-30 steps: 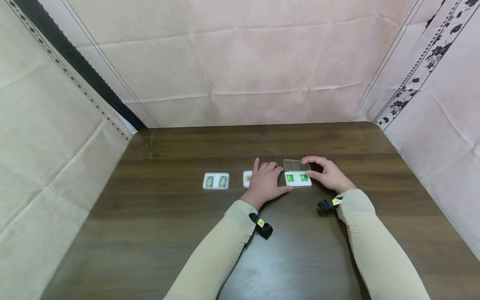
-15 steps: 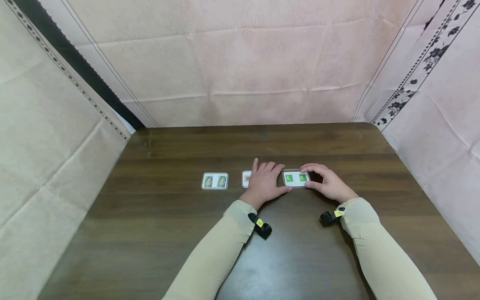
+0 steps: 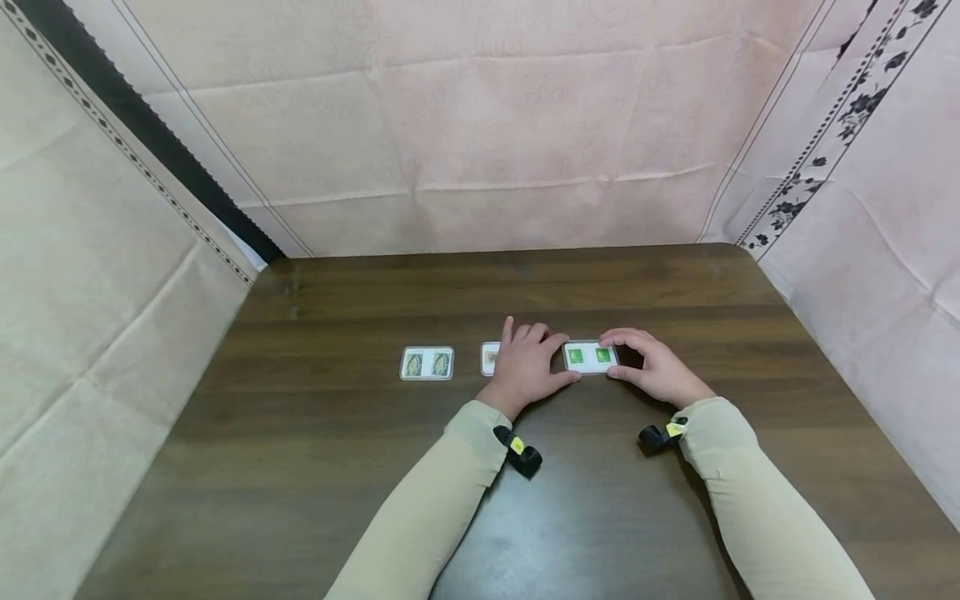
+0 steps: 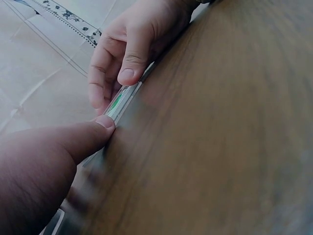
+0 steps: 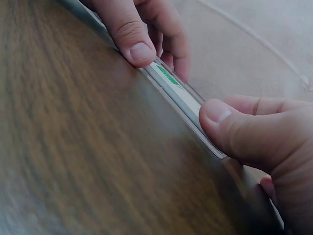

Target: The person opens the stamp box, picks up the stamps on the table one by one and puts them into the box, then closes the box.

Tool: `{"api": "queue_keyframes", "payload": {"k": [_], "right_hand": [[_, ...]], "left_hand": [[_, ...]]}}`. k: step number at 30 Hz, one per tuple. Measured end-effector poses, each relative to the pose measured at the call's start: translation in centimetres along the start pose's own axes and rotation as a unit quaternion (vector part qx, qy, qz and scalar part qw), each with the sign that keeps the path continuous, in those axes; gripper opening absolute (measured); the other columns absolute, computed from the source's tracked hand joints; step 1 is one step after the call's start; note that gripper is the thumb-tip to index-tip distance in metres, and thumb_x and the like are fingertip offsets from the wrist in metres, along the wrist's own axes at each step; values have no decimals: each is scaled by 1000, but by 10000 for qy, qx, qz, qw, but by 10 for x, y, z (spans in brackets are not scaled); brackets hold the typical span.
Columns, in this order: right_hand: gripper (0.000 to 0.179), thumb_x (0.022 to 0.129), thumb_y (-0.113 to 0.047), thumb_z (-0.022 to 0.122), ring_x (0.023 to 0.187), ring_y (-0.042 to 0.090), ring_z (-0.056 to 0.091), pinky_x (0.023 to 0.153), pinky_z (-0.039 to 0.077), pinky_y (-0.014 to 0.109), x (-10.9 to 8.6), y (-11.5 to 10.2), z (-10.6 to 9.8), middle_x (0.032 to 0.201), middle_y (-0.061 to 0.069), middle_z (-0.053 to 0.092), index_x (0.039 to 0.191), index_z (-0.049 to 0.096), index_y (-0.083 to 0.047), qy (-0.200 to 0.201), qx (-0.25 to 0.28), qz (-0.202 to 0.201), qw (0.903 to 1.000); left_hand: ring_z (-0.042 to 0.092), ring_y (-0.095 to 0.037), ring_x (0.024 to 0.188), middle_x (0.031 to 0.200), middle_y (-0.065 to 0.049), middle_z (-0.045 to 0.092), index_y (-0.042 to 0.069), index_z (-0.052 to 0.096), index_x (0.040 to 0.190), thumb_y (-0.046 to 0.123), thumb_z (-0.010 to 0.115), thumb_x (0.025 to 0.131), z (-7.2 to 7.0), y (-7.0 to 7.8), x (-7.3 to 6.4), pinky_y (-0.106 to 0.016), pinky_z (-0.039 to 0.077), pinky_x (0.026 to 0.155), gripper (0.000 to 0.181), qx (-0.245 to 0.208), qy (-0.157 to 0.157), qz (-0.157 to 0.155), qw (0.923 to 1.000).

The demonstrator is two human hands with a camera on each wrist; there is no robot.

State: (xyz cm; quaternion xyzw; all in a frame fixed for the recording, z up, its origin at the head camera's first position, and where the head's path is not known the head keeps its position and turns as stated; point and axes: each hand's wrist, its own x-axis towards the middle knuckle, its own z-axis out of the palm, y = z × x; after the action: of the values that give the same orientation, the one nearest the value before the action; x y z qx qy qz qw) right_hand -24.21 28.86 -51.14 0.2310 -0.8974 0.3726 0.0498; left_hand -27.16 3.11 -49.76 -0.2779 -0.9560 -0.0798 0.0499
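Note:
A flat clear plastic case (image 3: 589, 367) with a white insert and two green squares lies on the table, its lid down. My left hand (image 3: 522, 368) holds its left end, thumb at the near corner and a finger at the far one. At the right end my right hand (image 3: 654, 364) grips it the same way, fingers on the far edge, thumb on the near edge. The right wrist view shows both thumbs against the near side of the case (image 5: 178, 95). Partly hidden behind my left hand is a second white case (image 3: 489, 358).
A third case (image 3: 427, 363) with two oval greenish pictures lies farther left on the brown wooden table (image 3: 300, 467). Pale cloth (image 3: 487, 150) hangs behind the table and along both sides. Dark wrist straps (image 3: 525, 461) sit over the sleeves.
The clear lid, raised behind the green-square case a second ago, has come down flat onto it. My right hand lowered with the lid; the left stayed at the left end.

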Motion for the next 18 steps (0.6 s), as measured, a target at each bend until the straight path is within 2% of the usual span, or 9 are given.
{"api": "queue_keyframes", "payload": {"k": [6, 12, 14, 18], "right_hand": [[39, 89, -12, 78, 129, 30, 49, 105, 36, 53, -2, 2, 0, 137, 8, 58, 126, 65, -14, 19, 35, 15, 10000], [42, 88, -14, 80, 128, 26, 51, 105, 36, 32, -3, 4, 0, 135, 5, 60, 127, 65, -14, 134, -31, -88, 9999], [42, 88, -15, 80, 128, 24, 51, 105, 35, 28, -4, 3, 0, 136, 4, 60, 128, 65, -15, 122, -16, -48, 9999], [44, 88, -17, 80, 129, 23, 50, 104, 36, 33, -3, 0, -1, 137, 3, 59, 129, 65, -17, 92, 17, 51, 9999]], "left_hand": [[48, -20, 125, 131, 3, 55, 35, 55, 144, 76, 57, 86, 2, 0, 0, -57, 7, 122, 71, -46, 11, -1, 10000], [49, -18, 121, 128, 4, 55, 36, 57, 142, 76, 58, 86, 4, 0, 0, -57, 8, 122, 69, -71, 104, 36, 9999], [48, -18, 121, 128, 4, 55, 36, 57, 142, 76, 58, 86, 4, 0, 0, -57, 7, 122, 69, -76, 115, 43, 9999], [48, -19, 122, 129, 3, 55, 36, 56, 142, 76, 58, 85, 4, -1, 0, -57, 8, 122, 70, -58, 107, 40, 9999]]}}
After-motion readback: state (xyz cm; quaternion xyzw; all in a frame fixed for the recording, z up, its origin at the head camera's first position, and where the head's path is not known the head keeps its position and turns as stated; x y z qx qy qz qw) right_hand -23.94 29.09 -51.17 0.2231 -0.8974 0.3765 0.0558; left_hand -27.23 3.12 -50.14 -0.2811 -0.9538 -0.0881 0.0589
